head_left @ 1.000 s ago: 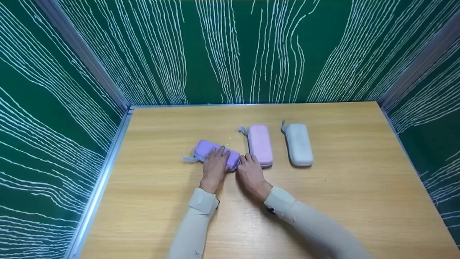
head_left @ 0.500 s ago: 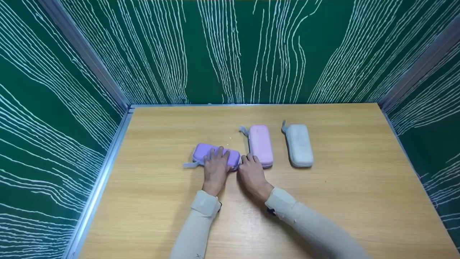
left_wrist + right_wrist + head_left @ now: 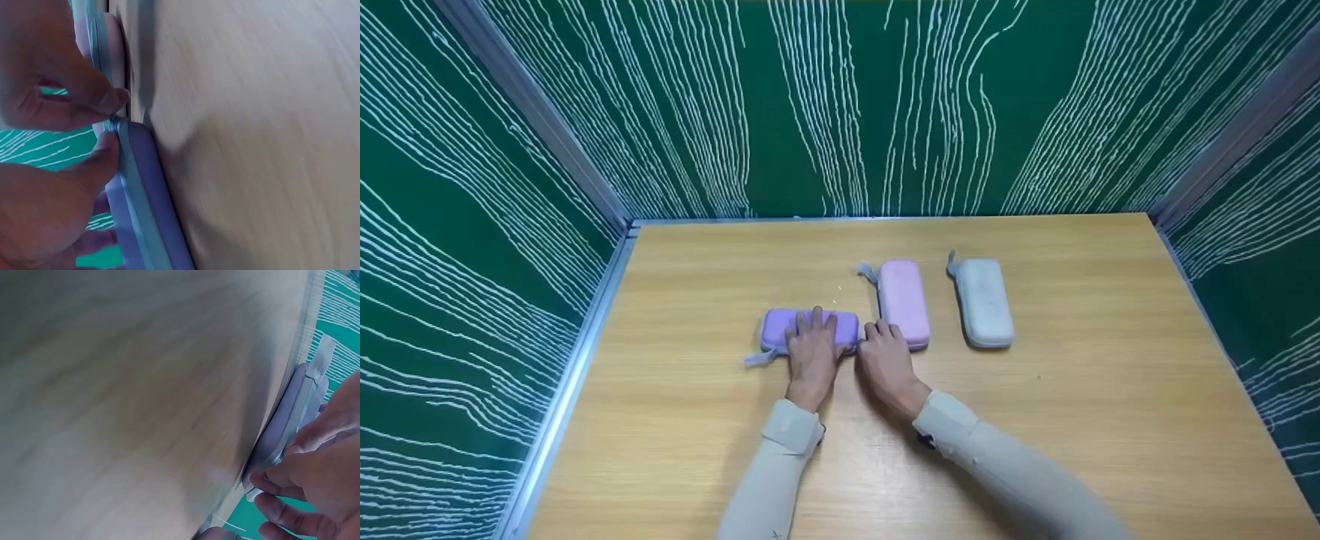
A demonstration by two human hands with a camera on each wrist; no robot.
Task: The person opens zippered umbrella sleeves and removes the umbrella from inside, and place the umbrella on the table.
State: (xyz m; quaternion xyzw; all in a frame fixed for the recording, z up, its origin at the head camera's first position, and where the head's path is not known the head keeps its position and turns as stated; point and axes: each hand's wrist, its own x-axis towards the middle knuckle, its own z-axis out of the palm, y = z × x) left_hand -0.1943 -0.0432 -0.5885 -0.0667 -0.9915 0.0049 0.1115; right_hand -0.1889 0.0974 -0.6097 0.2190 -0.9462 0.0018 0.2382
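A purple zip pencil case (image 3: 776, 326) with a grey strap (image 3: 761, 358) lies crosswise on the table. My left hand (image 3: 812, 356) holds it, fingers spread over its top and thumb against the near side. In the left wrist view that thumb (image 3: 107, 149) presses beside the grey zip band (image 3: 140, 208). At the case's right end, my right hand (image 3: 887, 364) pinches the zip pull (image 3: 114, 117) between thumb and forefinger; the fingertips cover most of it. The right wrist view shows both hands meeting at the zip of the purple case (image 3: 278, 422).
Just right of my right hand's fingers lies a pink case (image 3: 905, 300), its strap at the far left corner. A grey case (image 3: 985, 304) lies farther right. Green walls (image 3: 877, 112) with white wavy lines stand behind and beside the wooden table (image 3: 660, 420).
The purple case has turned, its left end swinging toward me, so it now lies nearly straight across. My left hand shifted slightly with it; the right hand stays at the right end.
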